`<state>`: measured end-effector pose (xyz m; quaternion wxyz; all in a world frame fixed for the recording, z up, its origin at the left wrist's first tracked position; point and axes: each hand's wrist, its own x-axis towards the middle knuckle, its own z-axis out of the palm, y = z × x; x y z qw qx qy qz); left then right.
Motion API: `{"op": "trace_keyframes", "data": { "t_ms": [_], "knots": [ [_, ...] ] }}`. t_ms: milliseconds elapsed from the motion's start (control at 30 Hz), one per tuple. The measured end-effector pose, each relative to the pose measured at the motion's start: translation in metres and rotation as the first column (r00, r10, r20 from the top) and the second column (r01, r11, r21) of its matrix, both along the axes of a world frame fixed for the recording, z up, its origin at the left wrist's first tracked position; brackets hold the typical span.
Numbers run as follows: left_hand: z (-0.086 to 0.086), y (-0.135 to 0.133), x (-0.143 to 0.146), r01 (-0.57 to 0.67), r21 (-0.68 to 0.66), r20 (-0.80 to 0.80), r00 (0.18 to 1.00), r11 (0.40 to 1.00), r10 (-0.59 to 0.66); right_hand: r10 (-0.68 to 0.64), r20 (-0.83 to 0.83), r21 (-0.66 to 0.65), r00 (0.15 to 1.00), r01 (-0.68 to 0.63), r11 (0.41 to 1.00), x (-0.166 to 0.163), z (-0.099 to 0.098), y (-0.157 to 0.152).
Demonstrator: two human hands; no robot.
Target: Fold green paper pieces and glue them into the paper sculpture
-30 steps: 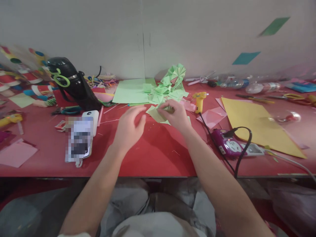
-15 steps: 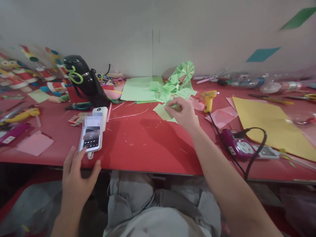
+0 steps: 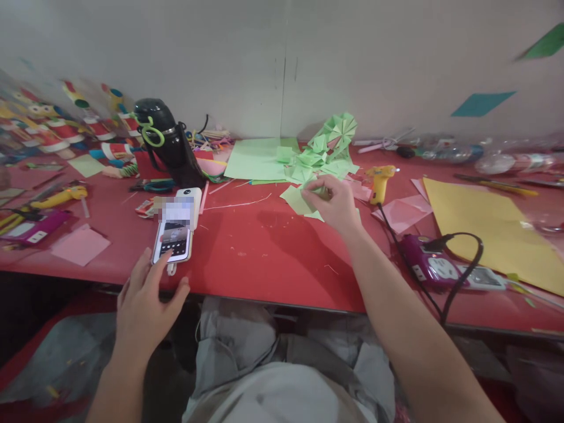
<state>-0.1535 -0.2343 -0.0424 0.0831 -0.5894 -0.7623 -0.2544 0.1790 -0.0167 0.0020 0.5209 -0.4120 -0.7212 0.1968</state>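
My left hand [image 3: 147, 305] is at the table's front edge with its fingers apart. Its index fingertip is at the lower part of the screen of a lit phone [image 3: 175, 241], which lies face up against a white power bank [image 3: 192, 202]. My right hand [image 3: 332, 202] is curled in a pinch over a pale green paper sheet [image 3: 294, 200]; whatever sits between its fingertips is hidden. Just behind it are folded green paper pieces [image 3: 304, 161] and a round green folded-paper shape [image 3: 339, 132].
A black flask [image 3: 170, 147] stands at the back left, near several paper figures [image 3: 99, 126]. To the right are a yellow glue gun [image 3: 379, 182], a purple power strip [image 3: 432, 264] with looping cables, a yellow sheet [image 3: 489, 229] and plastic bottles [image 3: 511, 163].
My left index finger has moved up from the phone's lower edge onto its screen. My right hand keeps its pinch in the same place. The whole view has shifted slightly.
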Motion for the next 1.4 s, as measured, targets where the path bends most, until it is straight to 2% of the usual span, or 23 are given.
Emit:
{"op": "trace_keyframes", "data": {
  "t_ms": [67,133,233,300,400,467,600,667,733,867,1067,1233,1400],
  "knots": [
    [0.003,0.000,0.004,-0.004,0.062,0.017,1.000,0.998,0.003,0.002,-0.006,-0.006,1.000,-0.002,1.000,0.000,-0.001,0.001],
    [0.009,0.002,0.011,0.042,0.150,0.021,0.999,0.988,-0.045,0.010,-0.014,-0.011,1.000,-0.010,1.000,0.000,-0.002,0.001],
    [0.024,0.017,0.029,0.191,0.276,0.066,0.974,0.942,-0.217,0.029,-0.018,-0.020,0.999,-0.029,0.999,-0.002,-0.004,0.001],
    [0.035,0.039,0.047,0.306,0.316,0.121,0.926,0.898,-0.358,0.041,-0.015,-0.027,0.999,-0.042,0.999,-0.002,-0.004,0.001],
    [0.051,0.088,0.082,0.479,0.275,0.236,0.807,0.834,-0.541,0.058,-0.011,-0.037,0.998,-0.058,0.998,-0.003,-0.004,0.000],
    [0.060,0.126,0.107,0.560,0.250,0.334,0.715,0.789,-0.614,0.058,-0.012,-0.041,0.998,-0.058,0.997,-0.002,-0.005,0.000],
    [0.071,0.194,0.148,0.696,0.167,0.546,0.524,0.698,-0.653,0.031,-0.029,-0.017,0.999,-0.032,0.999,0.000,-0.008,0.004],
    [0.072,0.218,0.160,0.760,0.158,0.613,0.425,0.630,-0.666,0.019,-0.032,0.001,0.999,-0.019,1.000,0.001,-0.010,0.006],
    [0.069,0.232,0.166,0.774,0.188,0.639,0.370,0.604,-0.674,-0.003,-0.026,0.005,1.000,0.003,1.000,0.001,-0.011,0.007],
    [0.053,0.240,0.164,0.699,0.298,0.714,0.289,0.650,-0.637,-0.023,-0.013,0.008,1.000,0.023,1.000,-0.001,-0.011,0.006],
    [0.037,0.240,0.155,0.682,0.352,0.744,0.212,0.641,-0.634,0.039,0.024,0.000,0.999,-0.039,0.999,-0.004,-0.013,0.005],
    [0.037,0.239,0.156,0.651,0.393,0.734,0.203,0.649,-0.648,0.057,0.067,-0.001,0.996,-0.057,0.998,-0.003,-0.015,0.005],
    [0.036,0.236,0.157,0.649,0.394,0.731,0.207,0.651,-0.650,-0.001,0.032,-0.004,0.999,0.001,1.000,-0.003,-0.014,0.005]
  ]
}}
